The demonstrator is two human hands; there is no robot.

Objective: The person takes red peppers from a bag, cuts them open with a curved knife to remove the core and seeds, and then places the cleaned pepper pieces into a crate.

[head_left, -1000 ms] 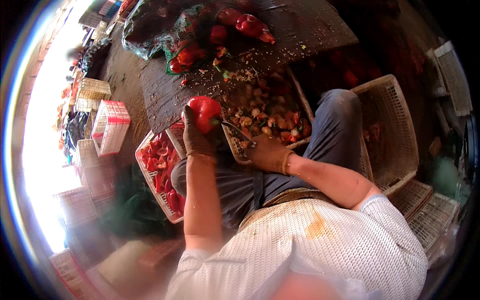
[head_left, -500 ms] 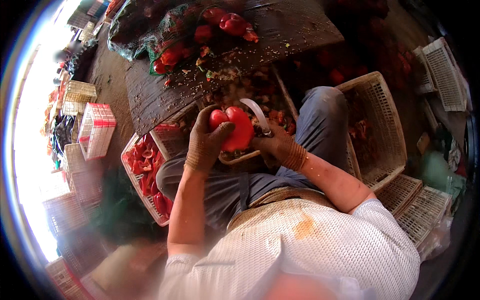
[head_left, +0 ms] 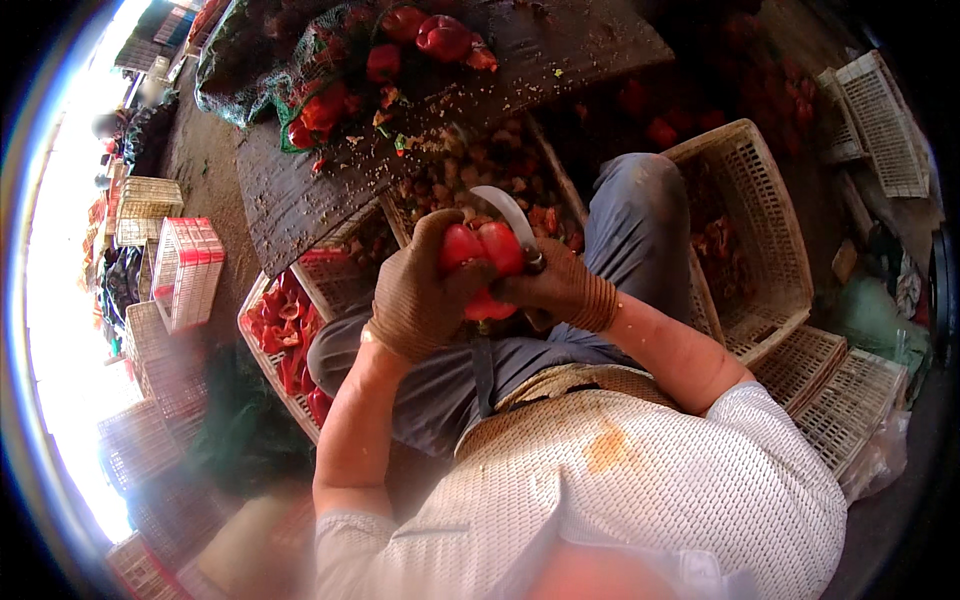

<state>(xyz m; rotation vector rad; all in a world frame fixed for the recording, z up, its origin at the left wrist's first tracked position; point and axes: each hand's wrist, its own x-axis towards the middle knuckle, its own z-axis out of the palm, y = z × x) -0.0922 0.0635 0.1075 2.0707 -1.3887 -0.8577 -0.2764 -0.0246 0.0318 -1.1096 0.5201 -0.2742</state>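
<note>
Pepper (head_left: 500, 248) between left hand (head_left: 412, 290) and right hand (head_left: 562, 287); pepper pieces (head_left: 281, 325) in crate (head_left: 272, 372) at left; mesh bag (head_left: 250, 75) on board (head_left: 275, 205) ahead.

White glare (head_left: 75, 330) floods the left edge, washing out whatever lies beyond, while the upper right sinks into deep shadow. A brown, earthy-looking floor (head_left: 205, 140) shows to the left of the dark, flat surface (head_left: 285, 210). Pale plastic crates (head_left: 150, 200) stand near the glare, and upright slatted baskets (head_left: 885, 125) stand together at far right.
</note>
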